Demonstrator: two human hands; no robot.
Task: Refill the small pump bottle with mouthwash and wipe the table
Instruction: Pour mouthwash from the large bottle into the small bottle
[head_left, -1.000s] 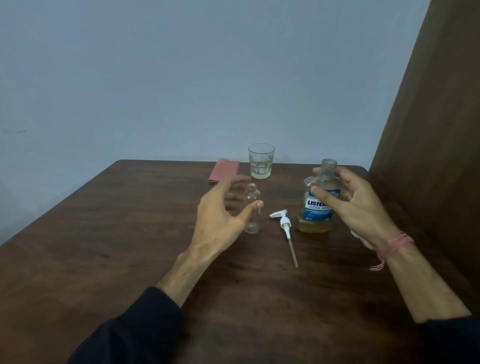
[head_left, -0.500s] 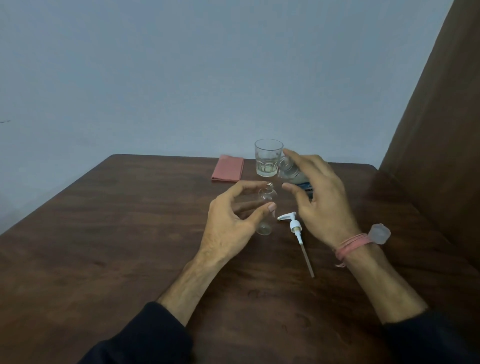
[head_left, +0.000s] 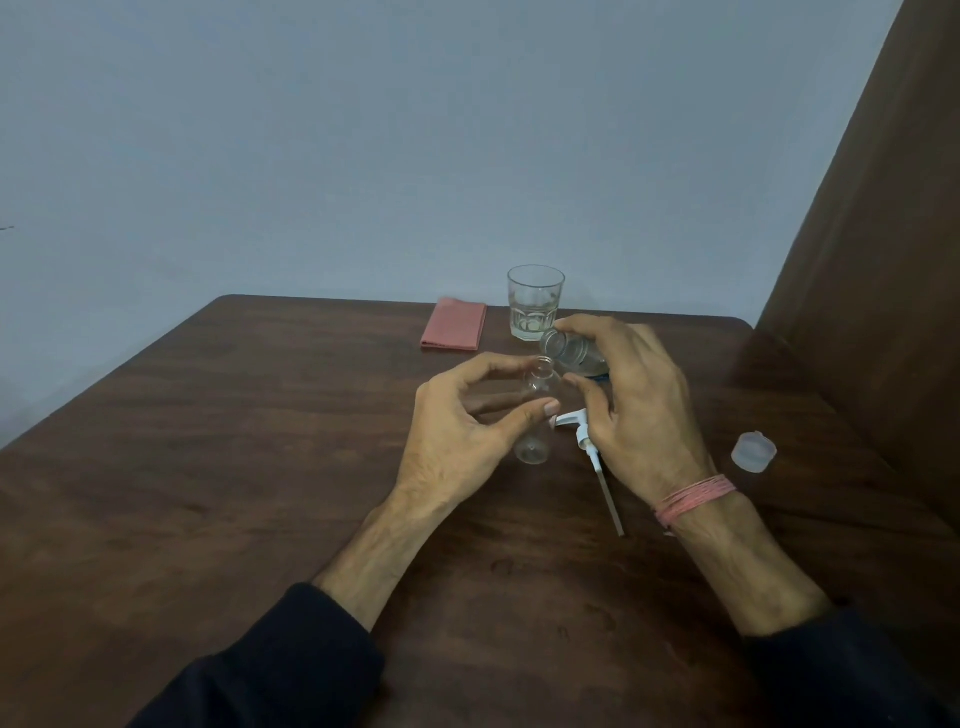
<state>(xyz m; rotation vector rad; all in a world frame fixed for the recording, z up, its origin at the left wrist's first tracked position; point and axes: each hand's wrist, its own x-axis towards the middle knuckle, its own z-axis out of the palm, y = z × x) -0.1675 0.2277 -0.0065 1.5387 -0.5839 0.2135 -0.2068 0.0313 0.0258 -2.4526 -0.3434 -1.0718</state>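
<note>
We grip the small pump bottle (head_left: 535, 415) upright mid-table with our left hand (head_left: 457, 431), while our right hand (head_left: 634, 400) clasps the tilted mouthwash bottle (head_left: 569, 351) just above its mouth. Cloth (head_left: 453, 331) and glass (head_left: 535, 304) crowd the table's (head_left: 208, 467) far edge; the near wood lies open. A brown panel (head_left: 883, 260) rises rightward.

Mouthwash bottle (head_left: 571, 353) lifted off the table, tipped over — mouth now beside the small bottle's (head_left: 537, 415) opening.
</note>
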